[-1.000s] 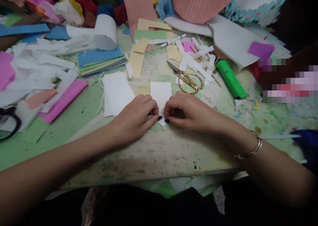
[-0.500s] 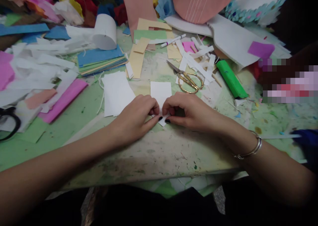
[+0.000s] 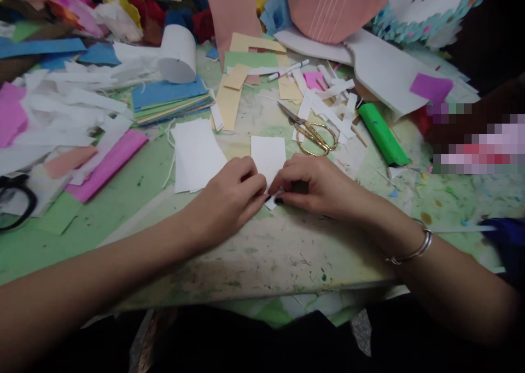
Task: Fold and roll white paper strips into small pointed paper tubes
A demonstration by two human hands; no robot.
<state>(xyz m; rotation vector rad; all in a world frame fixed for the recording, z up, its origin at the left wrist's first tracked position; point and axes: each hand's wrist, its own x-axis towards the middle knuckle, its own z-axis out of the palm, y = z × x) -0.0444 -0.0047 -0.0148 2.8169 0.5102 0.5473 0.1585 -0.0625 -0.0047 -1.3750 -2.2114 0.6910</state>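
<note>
A small white paper rectangle (image 3: 268, 153) lies on the table in front of me, its near end narrowed to a folded point between my fingers. My left hand (image 3: 241, 190) is closed in a pinch at the left side of that end. On the right side, my right hand (image 3: 309, 181) pinches the same fold between thumb and fingertips. Just left of my left hand rests a stack of larger white paper (image 3: 199, 154). Gold-handled scissors (image 3: 311, 132) lie beyond my right hand, blades pointing away to the left.
A stack of coloured paper (image 3: 170, 99) and a white paper roll (image 3: 178, 53) stand at the back left. White scraps (image 3: 77, 99) and black-handled scissors (image 3: 28, 200) are at left. A green wrapped bundle (image 3: 383, 135) lies right, near a marker (image 3: 288, 70) and paper strips.
My left hand's fingers have shifted slightly on the paper, with the knuckles rolled forward. The right hand keeps its pinch, and the whole view has moved a little.
</note>
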